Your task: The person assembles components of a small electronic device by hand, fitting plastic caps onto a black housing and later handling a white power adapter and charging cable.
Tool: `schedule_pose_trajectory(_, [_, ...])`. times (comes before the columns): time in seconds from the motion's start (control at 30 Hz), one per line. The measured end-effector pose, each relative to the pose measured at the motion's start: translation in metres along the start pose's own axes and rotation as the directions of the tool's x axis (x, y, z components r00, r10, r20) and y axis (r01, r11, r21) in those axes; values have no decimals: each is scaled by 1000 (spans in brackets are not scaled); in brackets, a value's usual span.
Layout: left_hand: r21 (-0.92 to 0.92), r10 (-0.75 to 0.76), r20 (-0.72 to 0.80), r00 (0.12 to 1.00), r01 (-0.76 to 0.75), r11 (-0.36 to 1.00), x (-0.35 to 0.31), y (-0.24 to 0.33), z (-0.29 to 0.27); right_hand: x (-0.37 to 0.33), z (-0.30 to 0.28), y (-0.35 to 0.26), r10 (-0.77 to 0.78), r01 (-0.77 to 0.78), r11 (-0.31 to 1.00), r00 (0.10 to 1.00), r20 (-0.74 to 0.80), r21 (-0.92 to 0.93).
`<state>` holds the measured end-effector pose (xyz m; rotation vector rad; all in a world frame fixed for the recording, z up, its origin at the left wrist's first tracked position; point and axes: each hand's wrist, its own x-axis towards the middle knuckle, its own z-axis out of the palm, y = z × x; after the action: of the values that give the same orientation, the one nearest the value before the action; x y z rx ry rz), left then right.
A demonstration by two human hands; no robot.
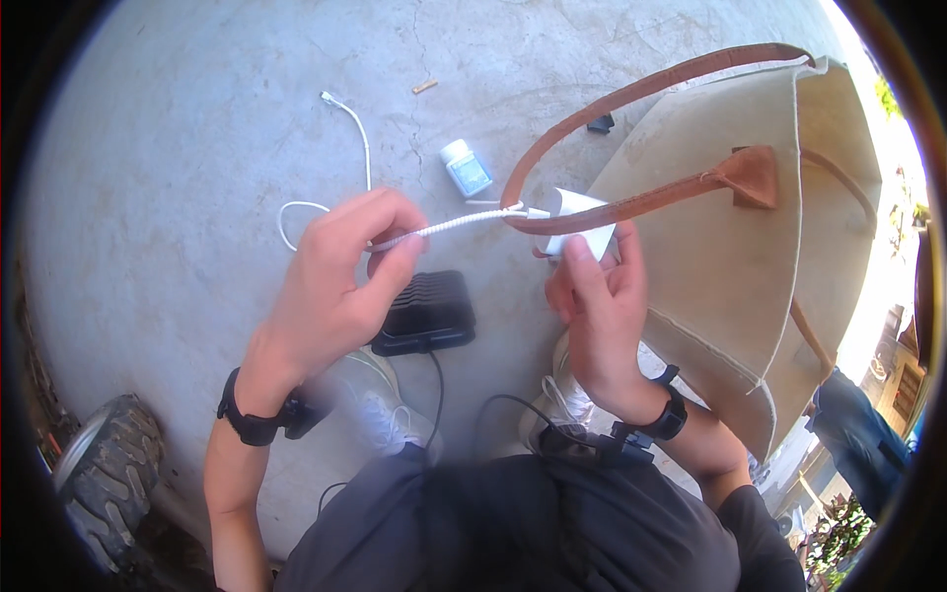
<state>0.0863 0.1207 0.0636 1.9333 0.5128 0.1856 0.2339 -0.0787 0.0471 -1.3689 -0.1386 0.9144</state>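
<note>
My left hand (347, 271) pinches a white charging cable (464, 221) between thumb and fingers. Part of the cable is wrapped in a ribbed spiral sleeve, and its loose end curls on the ground beyond my hand. My right hand (602, 291) grips a white power adapter (590, 240), thumb on its near face. The cable's plug is at the adapter's left side; whether it is fully seated, I cannot tell. A brown bag handle (631, 209) passes in front of the adapter and hides part of it. The handle belongs to a large beige tote bag (710, 266) at the right.
A small white bottle with a blue label (467, 170) stands or lies beyond the cable. Between my shoes is a black ribbed device (426, 311) with a black wire. A small black object (601, 124) is near the bag. A treaded tyre (113, 474) is at the lower left.
</note>
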Motion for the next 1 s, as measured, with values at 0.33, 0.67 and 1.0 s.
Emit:
schedule_pose_trajectory(0.33, [-8, -5, 288, 958, 8, 1000, -1, 1, 2, 7, 11, -9, -165, 165, 986, 984, -64, -9])
schedule_pose_trajectory(0.67, [-255, 50, -46, 998, -60, 965, 11, 13, 15, 8, 10, -12, -202, 229, 968, 954, 224, -100])
schedule_pose_trajectory(1.0, [-464, -44, -17, 999, 31, 885, 7, 8, 34, 9, 5, -10, -152, 159, 987, 913, 378, 13])
